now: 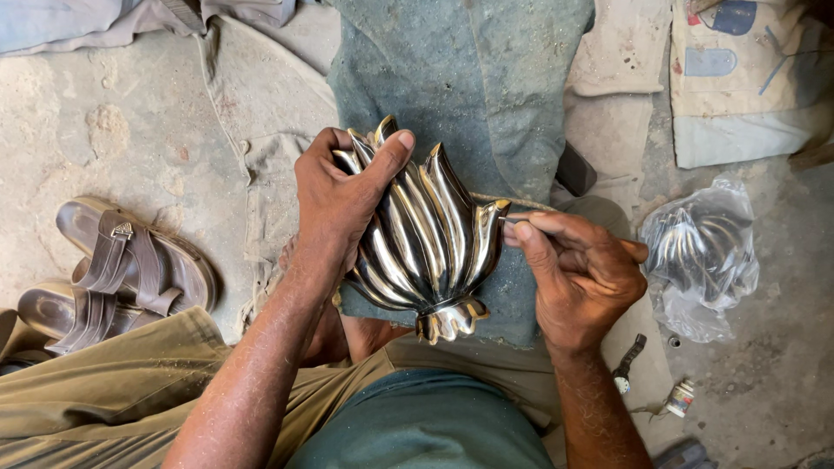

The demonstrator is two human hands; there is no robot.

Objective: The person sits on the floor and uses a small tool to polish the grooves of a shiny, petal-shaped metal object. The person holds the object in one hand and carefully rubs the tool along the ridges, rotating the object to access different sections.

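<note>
— Seated on a workshop floor, what is the person working on?

— A polished, flame-shaped brass piece (pixel 426 239), propped on a blue cloth (pixel 469 87) over the lap. The left hand (pixel 343 195) clamps its upper edge, thumb pressed across the ribs; the right hand (pixel 578 274) pinches a thin tool (pixel 514 219) against one tip.

— How far along?

— Mostly done, by the look of it: the ribs already gleam, and only edge detail seems left. A similar piece in a plastic bag (pixel 699 256) lies nearby; sandals (pixel 122 274) sit opposite.
</note>
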